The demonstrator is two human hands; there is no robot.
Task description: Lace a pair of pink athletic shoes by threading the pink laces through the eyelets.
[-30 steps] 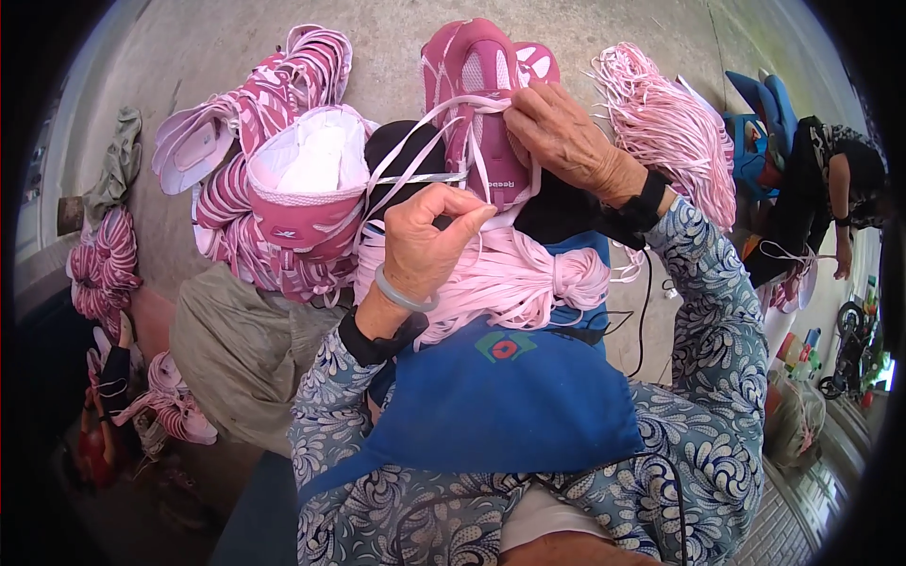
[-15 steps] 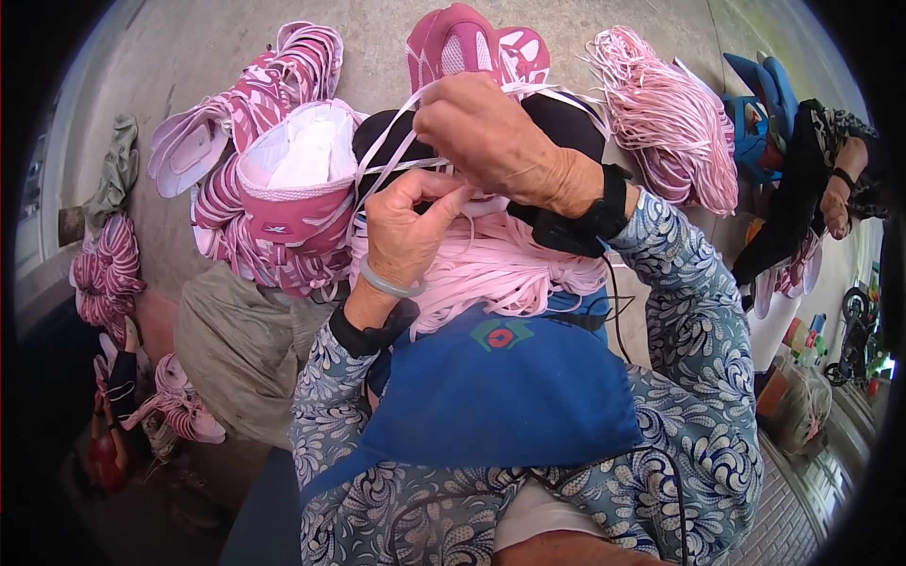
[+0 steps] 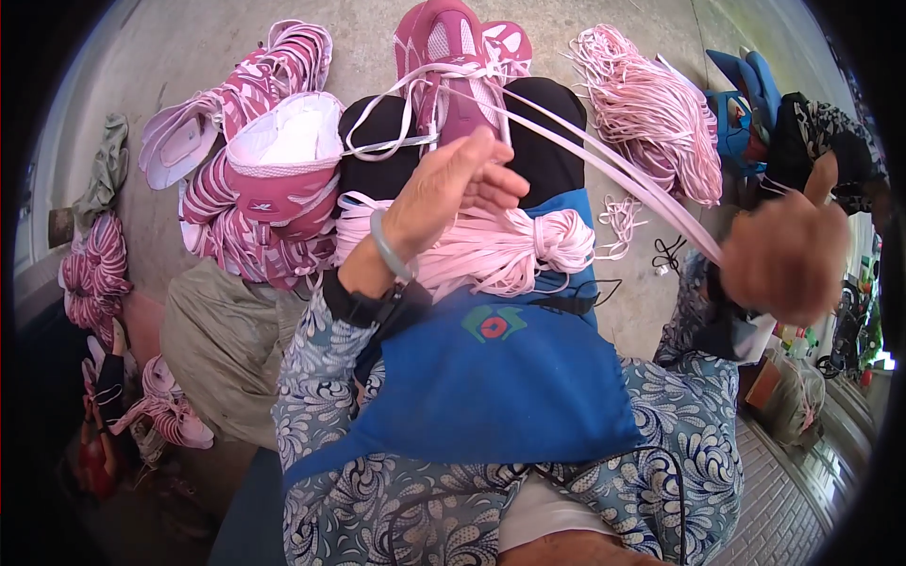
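Note:
A pink shoe upper (image 3: 451, 57) rests on my knees, with pale pink laces (image 3: 604, 160) threaded through it. My right hand (image 3: 788, 259) is drawn out to the right, fist closed on the lace ends, pulling them taut. My left hand (image 3: 453, 189) hovers just below the shoe, fingers apart, touching the laces near the shoe. A bundle of loose pink laces (image 3: 481, 250) lies across my lap on a blue apron (image 3: 491, 377).
A heap of pink shoe uppers (image 3: 250, 179) lies at the left on the concrete floor. A big hank of pink laces (image 3: 651, 113) sits at the upper right. More uppers (image 3: 90, 274) and a grey sack (image 3: 212, 349) lie at the left. Another person (image 3: 821, 160) sits at the far right.
My right hand has left the shoe and swung far out to the right, pulling the laces tight. My left hand has opened and stayed near the shoe.

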